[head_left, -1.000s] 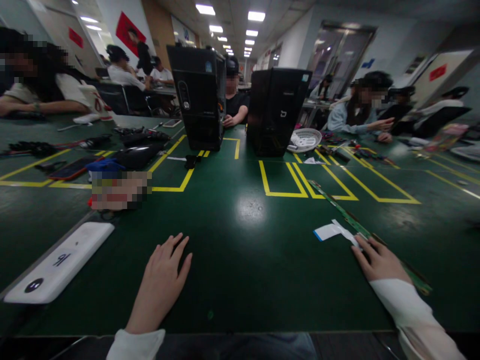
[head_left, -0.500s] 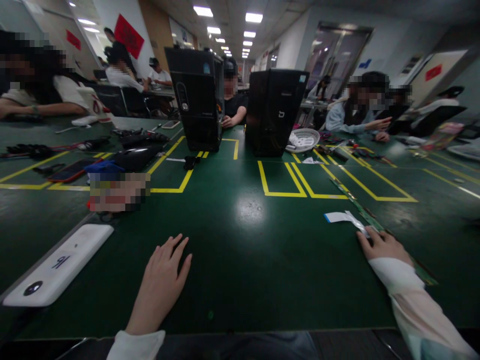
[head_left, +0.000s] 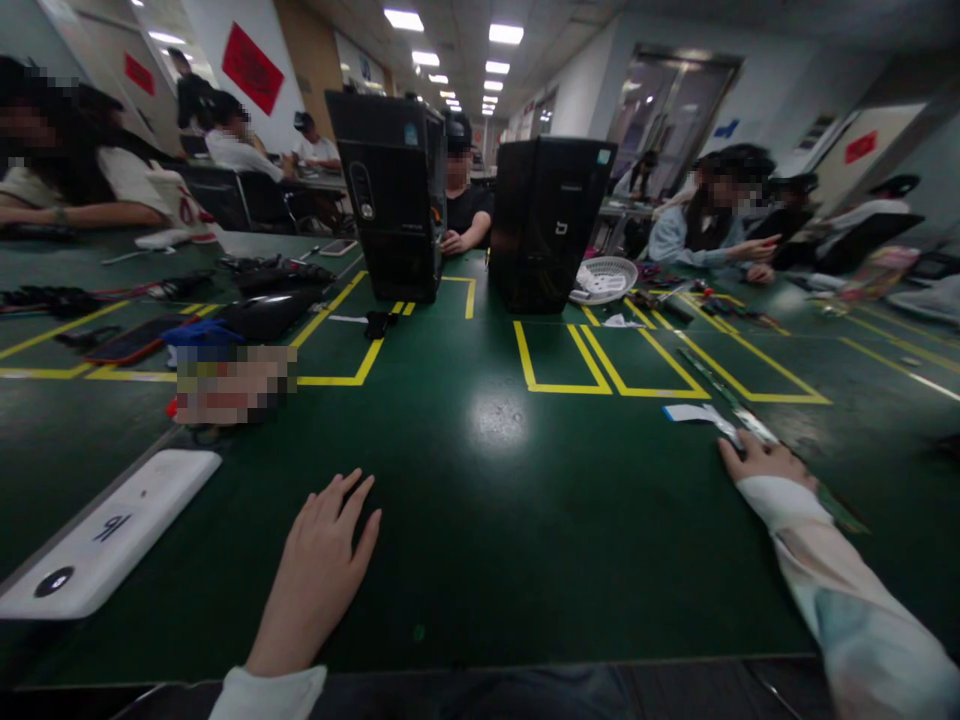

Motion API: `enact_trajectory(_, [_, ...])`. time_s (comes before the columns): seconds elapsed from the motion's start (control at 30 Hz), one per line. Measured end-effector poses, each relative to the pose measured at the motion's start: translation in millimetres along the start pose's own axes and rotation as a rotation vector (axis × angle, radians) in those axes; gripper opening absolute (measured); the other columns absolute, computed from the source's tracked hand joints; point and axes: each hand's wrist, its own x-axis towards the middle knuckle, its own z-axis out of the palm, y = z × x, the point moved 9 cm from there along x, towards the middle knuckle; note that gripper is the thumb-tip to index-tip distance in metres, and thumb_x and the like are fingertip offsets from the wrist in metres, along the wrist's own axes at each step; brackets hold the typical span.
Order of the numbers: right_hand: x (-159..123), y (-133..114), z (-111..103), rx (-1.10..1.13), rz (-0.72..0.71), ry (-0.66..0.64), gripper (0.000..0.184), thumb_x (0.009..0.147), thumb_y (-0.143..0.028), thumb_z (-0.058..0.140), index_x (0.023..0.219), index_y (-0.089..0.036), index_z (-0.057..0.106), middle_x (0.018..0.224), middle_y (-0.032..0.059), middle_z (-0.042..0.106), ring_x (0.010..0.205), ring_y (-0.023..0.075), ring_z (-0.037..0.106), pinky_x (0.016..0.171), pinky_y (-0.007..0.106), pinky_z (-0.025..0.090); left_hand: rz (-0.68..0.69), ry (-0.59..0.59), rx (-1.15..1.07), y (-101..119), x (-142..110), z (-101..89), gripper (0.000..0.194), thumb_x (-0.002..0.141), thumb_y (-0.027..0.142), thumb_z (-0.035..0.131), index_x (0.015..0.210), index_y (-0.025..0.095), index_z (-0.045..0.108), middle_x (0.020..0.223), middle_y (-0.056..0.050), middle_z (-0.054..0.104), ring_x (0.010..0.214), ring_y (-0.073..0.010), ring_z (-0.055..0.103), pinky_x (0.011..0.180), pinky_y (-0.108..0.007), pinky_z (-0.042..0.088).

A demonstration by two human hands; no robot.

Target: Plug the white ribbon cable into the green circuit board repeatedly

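Note:
My left hand (head_left: 319,560) lies palm down on the green table, fingers a little apart, holding nothing. On the right, my right hand (head_left: 769,462) rests over a long narrow green circuit board strip (head_left: 709,382), whose lower end shows beyond my wrist. Thumb and index finger are apart; the other fingertips are partly hidden. A white ribbon cable (head_left: 694,412) with a blue end lies by the right fingertips and partly meets the strip.
A white device (head_left: 124,525) lies left of my left hand. Two black computer towers (head_left: 390,200) stand ahead, a person (head_left: 469,210) behind them. Yellow tape (head_left: 566,388) marks the table. A white basket (head_left: 606,278) and loose cables (head_left: 67,298) lie farther back. Other people sit at both sides.
My right hand has slid forward, and the circuit board strip and ribbon cable have shifted away from me with it. My left hand stays where it was.

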Motion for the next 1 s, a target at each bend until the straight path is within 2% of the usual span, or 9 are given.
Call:
enact_trajectory(0.2, [13.9,5.5,4.8,0.045,0.004,0.05,0.077,0.083,-0.068,0.036,0.129,-0.012,0.061,0.132,0.0361,0.044,0.12,0.0546,0.039,0.083,0.072,0.028,-0.012,-0.003,-0.008,0.2,-0.2,-1.6,0.054,0.094,0.047,0.036,0.135,0.015,0.052,0.141,-0.015,0.053,0.133,-0.032,0.046,0.109,-0.054,0.038])
enact_trajectory(0.33, [15.5,6.4,5.3,0.054,-0.006,0.062,0.077,0.082,-0.072,0.035,0.123,-0.013,0.064,0.129,0.0353,0.046,0.119,0.0543,0.04,0.086,0.073,0.024,-0.011,-0.005,-0.005,0.1,-0.8,-1.5,0.056,0.094,0.048,0.035,0.135,0.014,0.052,0.141,-0.016,0.052,0.133,-0.0326,0.046,0.109,-0.054,0.038])
enact_trajectory(0.43, [13.9,7.9,9.2,0.037,0.03,0.036,0.076,0.085,-0.069,0.032,0.123,-0.011,0.063,0.133,0.0353,0.044,0.123,0.0531,0.038,0.089,0.072,0.024,-0.018,-0.011,-0.012,-0.7,-0.9,-0.9,0.055,0.094,0.047,0.035,0.135,0.014,0.052,0.141,-0.015,0.053,0.133,-0.0327,0.046,0.109,-0.054,0.038])
enact_trajectory(0.57, [15.7,11.5,6.5,0.007,0.01,0.128,0.067,0.087,-0.066,0.034,0.116,-0.014,0.066,0.133,0.0328,0.046,0.123,0.0498,0.041,0.09,0.071,0.027,-0.017,-0.024,-0.017,-0.1,-0.6,-0.2,0.055,0.095,0.047,0.036,0.136,0.015,0.051,0.142,-0.015,0.052,0.133,-0.0327,0.046,0.108,-0.055,0.039])
enact_trajectory(0.67, [20.9,8.0,10.4,-0.07,-0.093,0.117,0.063,0.088,-0.063,0.036,0.114,-0.014,0.067,0.135,0.0295,0.046,0.125,0.0492,0.04,0.092,0.069,0.031,-0.021,-0.019,-0.013,0.3,-0.4,-0.9,0.054,0.095,0.046,0.035,0.136,0.014,0.051,0.141,-0.015,0.052,0.133,-0.0324,0.046,0.109,-0.055,0.038])
enact_trajectory(0.73, [22.4,-3.6,12.6,-0.094,-0.224,0.112,0.061,0.09,-0.056,0.036,0.114,-0.01,0.067,0.13,0.0286,0.052,0.124,0.0467,0.043,0.096,0.065,0.034,-0.02,-0.011,-0.009,0.9,-0.5,-1.4,0.054,0.095,0.046,0.035,0.135,0.013,0.052,0.141,-0.015,0.052,0.133,-0.0323,0.046,0.109,-0.054,0.038])
enact_trajectory(0.83, [17.8,-30.0,16.5,-0.057,-0.432,0.107,0.055,0.092,-0.045,0.035,0.113,-0.005,0.066,0.123,0.027,0.058,0.119,0.0376,0.051,0.101,0.05,0.039,-0.018,0.001,-0.009,1.5,-0.8,-1.8,0.054,0.095,0.046,0.035,0.134,0.014,0.052,0.141,-0.015,0.052,0.133,-0.0319,0.045,0.11,-0.054,0.037])
enact_trajectory(0.9, [11.5,-48.9,21.2,-0.027,-0.524,0.091,0.052,0.092,-0.042,0.036,0.116,-0.006,0.066,0.125,0.0241,0.058,0.118,0.0322,0.054,0.103,0.042,0.041,-0.02,0.001,-0.014,1.3,-0.9,-1.5,0.054,0.095,0.047,0.035,0.134,0.014,0.052,0.141,-0.015,0.053,0.134,-0.0315,0.045,0.11,-0.054,0.037])
enact_trajectory(1.0, [-6.4,-83.7,25.9,0.024,-0.655,0.085,0.049,0.091,-0.041,0.039,0.121,-0.01,0.064,0.128,0.0177,0.058,0.119,0.0279,0.054,0.104,0.04,0.041,-0.023,-0.008,-0.023,0.7,-0.7,-0.9,0.054,0.094,0.047,0.036,0.134,0.015,0.052,0.141,-0.014,0.053,0.134,-0.0317,0.045,0.11,-0.054,0.037])
